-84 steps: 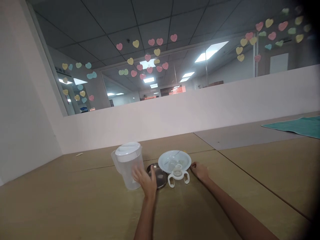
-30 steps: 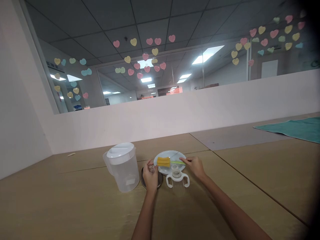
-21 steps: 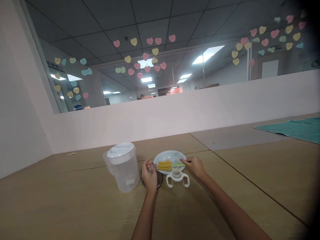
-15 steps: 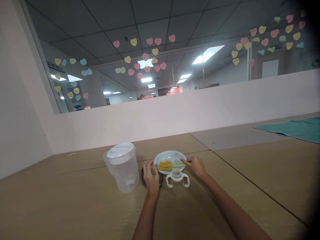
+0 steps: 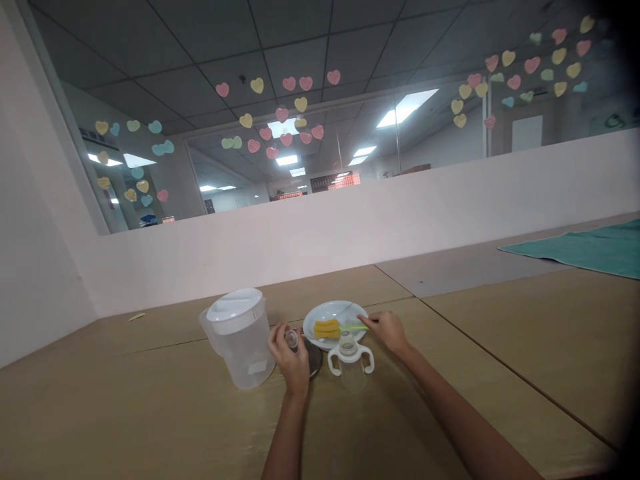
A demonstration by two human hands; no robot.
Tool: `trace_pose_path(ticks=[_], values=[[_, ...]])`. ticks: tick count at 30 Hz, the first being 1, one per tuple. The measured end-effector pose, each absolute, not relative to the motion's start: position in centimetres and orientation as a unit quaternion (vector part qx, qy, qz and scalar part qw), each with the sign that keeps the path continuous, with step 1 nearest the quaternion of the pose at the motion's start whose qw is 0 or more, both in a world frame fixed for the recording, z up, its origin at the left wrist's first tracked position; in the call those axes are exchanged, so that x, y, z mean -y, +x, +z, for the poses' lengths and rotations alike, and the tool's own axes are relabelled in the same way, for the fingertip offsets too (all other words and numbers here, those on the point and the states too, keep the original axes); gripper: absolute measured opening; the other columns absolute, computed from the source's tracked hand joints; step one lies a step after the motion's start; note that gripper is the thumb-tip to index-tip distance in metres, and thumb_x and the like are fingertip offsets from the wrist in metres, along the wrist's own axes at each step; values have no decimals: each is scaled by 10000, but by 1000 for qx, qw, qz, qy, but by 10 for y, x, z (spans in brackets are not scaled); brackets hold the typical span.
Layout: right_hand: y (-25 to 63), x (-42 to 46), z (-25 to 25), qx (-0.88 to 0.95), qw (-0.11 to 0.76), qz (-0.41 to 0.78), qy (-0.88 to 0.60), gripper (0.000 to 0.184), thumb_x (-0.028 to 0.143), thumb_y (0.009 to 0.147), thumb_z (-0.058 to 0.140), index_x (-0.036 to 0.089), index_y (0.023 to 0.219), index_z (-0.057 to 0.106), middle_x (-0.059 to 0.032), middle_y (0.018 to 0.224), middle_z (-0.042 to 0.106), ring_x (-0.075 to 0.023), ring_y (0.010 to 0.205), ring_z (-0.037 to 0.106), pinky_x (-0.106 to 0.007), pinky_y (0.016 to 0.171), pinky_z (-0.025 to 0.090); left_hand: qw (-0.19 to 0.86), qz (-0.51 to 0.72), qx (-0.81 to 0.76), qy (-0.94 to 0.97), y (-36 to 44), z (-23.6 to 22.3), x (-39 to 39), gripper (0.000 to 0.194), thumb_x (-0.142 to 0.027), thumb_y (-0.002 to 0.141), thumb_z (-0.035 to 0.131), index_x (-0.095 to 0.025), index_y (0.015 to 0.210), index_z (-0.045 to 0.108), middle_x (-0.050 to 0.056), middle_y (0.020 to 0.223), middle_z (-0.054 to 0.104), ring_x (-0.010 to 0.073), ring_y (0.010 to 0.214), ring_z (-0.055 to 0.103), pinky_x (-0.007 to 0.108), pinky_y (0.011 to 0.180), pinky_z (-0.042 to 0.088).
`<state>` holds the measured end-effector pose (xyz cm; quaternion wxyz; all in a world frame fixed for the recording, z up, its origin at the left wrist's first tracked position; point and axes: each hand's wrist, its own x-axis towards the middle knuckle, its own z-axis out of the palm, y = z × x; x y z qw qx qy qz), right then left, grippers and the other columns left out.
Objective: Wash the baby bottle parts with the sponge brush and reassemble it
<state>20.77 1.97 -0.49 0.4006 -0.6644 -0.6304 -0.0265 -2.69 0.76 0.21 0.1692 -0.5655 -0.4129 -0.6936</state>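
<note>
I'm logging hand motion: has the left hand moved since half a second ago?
Yes. Judged against the lidded pitcher, the left hand has shifted left, toward it, closing the gap seen between them.

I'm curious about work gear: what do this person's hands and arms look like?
The left hand and right hand wear no gloves. No sleeve, watch or bracelet shows on the left forearm or right forearm. A thin ring might escape this view.
</note>
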Motion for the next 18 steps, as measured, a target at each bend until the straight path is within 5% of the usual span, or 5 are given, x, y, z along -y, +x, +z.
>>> trace_pose_path(ticks=[12,18], values=[[208,-16,-2,598,417,-36,-684,546,578,827,403,183,586,692,-93,685,706,-150,575,563,-250,503,247,59,-751,389,-531,-29,5,-10,501,-288,716,644,-192,1176,472,94,1136,380,160,925,559,287,723,546],[207,-15,1,582,553,63,-593,477,599,718,534,162,607,693,-41,654,684,-150,603,565,-221,552,353,0,-741,404,-536,-28,5,-11,489,-331,708,641,-177,1143,479,61,1047,368,124,780,575,320,735,558]])
